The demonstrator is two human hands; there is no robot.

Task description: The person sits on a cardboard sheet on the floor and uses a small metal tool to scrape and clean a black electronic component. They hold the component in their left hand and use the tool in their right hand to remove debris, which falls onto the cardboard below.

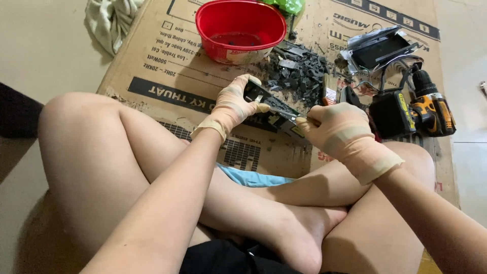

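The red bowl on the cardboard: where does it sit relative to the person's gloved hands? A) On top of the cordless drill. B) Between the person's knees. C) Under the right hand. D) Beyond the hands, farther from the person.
D: the red bowl rests on the cardboard beyond the left hand and right hand, apart from the cordless drill.

Pretty soft, even indoor light, nothing harsh. Faint shadows under the legs, slight sheen on the red bowl (241,30), edges look a bit stretched, focus mostly sharp.
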